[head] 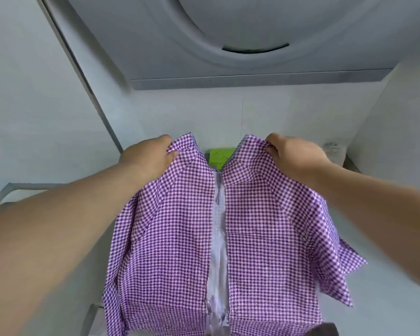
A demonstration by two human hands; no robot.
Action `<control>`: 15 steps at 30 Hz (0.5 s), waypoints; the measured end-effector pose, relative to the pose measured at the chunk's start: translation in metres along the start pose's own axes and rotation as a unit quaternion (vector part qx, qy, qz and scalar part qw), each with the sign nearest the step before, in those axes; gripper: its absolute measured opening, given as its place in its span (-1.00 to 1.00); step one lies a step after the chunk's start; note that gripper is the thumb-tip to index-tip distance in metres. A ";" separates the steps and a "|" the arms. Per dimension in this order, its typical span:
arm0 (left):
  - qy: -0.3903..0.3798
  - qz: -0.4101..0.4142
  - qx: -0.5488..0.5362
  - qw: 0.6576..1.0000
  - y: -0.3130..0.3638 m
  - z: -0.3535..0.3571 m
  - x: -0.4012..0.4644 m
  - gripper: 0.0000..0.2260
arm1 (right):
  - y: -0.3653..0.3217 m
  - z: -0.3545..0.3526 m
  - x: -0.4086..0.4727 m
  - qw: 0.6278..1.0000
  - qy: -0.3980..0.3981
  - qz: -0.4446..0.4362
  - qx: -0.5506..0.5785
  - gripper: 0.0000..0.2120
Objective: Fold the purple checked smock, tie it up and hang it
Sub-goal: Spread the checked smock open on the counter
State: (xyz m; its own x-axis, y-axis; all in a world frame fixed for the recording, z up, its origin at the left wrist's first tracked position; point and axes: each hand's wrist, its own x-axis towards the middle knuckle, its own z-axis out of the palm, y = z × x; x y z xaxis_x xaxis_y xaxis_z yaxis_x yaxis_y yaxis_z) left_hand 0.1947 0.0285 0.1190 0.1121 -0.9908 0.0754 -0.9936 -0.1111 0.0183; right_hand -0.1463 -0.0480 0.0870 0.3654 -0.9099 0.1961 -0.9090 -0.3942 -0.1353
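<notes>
Smock [264, 226]: purple check, held up in front of the person by its two shoulders, hanging down toward the bottom of the view. Front halves parted down the middle; pale lining and a zip [218, 190] show in the gap. A sleeve sticks out loose at the right edge.

Left hand [150, 155] pinches the left shoulder near the collar. Right hand [295, 155] pinches the right shoulder likewise. Hands well apart, level, cloth spread between them.

Step, as judged: the start of the fold, garment held open and squared; no fold made yet, nothing tied, nothing hung.

Next move likely calls for bringing both shoulders together evenly, or laying it flat, with the loose sleeve tucked in.

Beyond: a green object [220, 155] shows through the collar gap; pale walls [46, 93] around.
</notes>
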 end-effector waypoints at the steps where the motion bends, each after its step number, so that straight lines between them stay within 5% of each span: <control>1: -0.002 0.001 0.004 1.000 0.001 0.004 0.010 -0.72 | 0.006 0.008 0.010 1.000 -0.008 0.000 0.006 -0.72; 11: -0.043 -0.011 0.022 0.999 0.011 0.062 0.087 -0.67 | 0.036 0.086 0.077 0.995 -0.044 0.089 -0.021 -0.69; 15: -0.053 -0.024 0.010 0.998 0.007 0.083 0.108 -0.68 | 0.042 0.108 0.088 0.976 -0.104 0.177 0.067 -0.72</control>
State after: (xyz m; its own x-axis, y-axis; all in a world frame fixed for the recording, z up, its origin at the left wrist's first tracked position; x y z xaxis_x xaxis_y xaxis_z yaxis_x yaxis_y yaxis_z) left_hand 0.1992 -0.0855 0.0442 0.1587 -0.9868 -0.0313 -0.9873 -0.1588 0.0000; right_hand -0.1304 -0.1583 -0.0067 0.0780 -0.9933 -0.0852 -0.9567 -0.0505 -0.2866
